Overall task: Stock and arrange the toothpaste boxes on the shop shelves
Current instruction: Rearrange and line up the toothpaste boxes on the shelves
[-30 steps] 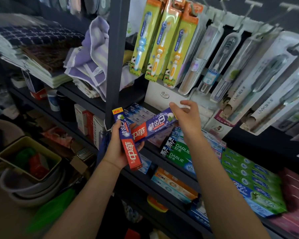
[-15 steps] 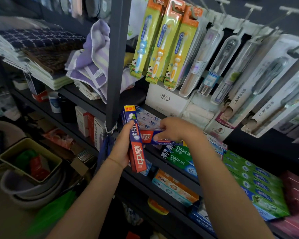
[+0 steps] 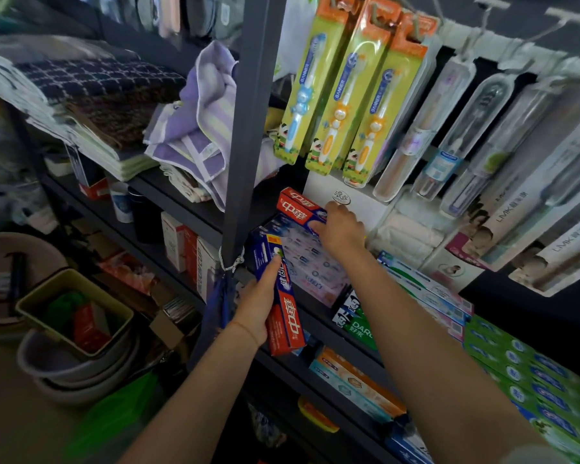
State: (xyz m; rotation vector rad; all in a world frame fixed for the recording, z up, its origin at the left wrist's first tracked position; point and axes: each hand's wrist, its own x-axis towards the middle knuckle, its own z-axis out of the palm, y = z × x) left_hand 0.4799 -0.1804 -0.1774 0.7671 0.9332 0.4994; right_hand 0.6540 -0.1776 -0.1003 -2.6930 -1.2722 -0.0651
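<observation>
Pretty dim overall, with the light coming from the upper right, so the toothbrush packs (image 3: 349,92) get bright glare on their plastic. The lower left is murky and soft: the stacked basins (image 3: 77,373) and floor are blurry. Wide-angle lens bends the shelf post (image 3: 248,128) and stretches the edges. Both forearms look slightly smeared.

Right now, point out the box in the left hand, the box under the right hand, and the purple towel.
Left-hand box (image 3: 287,321): head view, red lower face.
Right-hand box (image 3: 297,209): head view, red top face.
Purple towel (image 3: 203,118): head view, draped fold.
</observation>
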